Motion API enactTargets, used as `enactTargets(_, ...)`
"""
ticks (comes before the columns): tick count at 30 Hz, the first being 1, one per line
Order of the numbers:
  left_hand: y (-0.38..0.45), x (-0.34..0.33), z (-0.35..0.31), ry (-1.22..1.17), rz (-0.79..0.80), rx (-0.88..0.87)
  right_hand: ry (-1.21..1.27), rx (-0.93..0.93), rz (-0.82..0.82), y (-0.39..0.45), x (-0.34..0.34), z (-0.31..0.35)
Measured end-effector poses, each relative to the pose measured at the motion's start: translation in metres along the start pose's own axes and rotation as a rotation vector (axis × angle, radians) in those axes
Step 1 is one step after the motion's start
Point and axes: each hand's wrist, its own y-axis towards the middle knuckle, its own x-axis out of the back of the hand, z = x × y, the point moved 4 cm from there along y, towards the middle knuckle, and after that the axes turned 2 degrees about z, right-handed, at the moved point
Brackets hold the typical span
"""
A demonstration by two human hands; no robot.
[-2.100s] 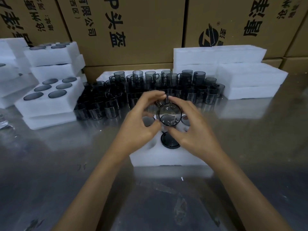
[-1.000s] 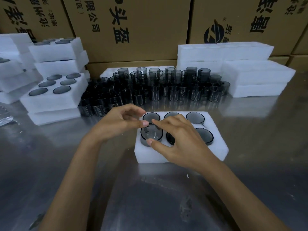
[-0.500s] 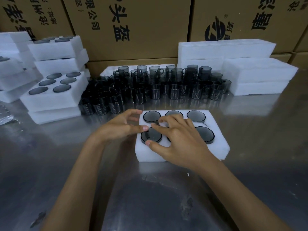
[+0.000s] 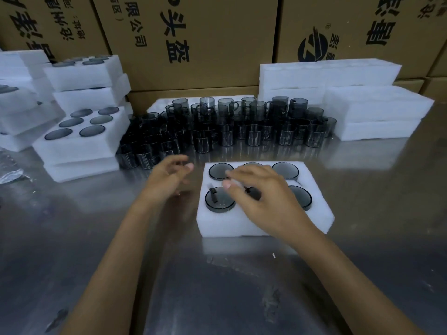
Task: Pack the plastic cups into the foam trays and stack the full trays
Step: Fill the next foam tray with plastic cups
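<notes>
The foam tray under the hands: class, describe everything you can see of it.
The foam tray is a thick white rectangular block, soft-looking, lying flat on the shiny metal table. It has six round holes in two rows of three. Dark smoky plastic cups fill the five holes that show; the near middle one is hidden. The right hand reaches over its middle. The left hand is beside it, not touching.

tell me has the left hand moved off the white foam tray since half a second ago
Yes. The left hand has pulled leftward, off the near white foam tray's left edge; it now hovers over the steel table, fingers relaxed and empty.
</notes>
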Motion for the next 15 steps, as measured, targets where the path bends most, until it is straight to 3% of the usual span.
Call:
enactTargets(2,0.007,0.008,0.005,0.193,-0.305,-0.117,0.17,-0.069,-0.141,0.003,0.015,-0.01)
enactTargets(3,0.01,0.008,0.008,0.282,-0.373,-0.156,0.189,-0.098,-0.21,0.004,0.024,-0.015)
enactTargets(10,0.032,-0.002,0.023,0.499,-0.35,-0.069,0.325,-0.305,-0.51,0.006,0.074,-0.064)
enactTargets(13,0.032,-0.004,0.022,0.536,-0.344,-0.085,0.294,-0.445,-0.499,0.002,0.081,-0.088)
enactTargets(15,0.03,-0.003,0.021,0.513,-0.344,-0.096,0.306,-0.567,-0.402,0.0,0.076,-0.102)
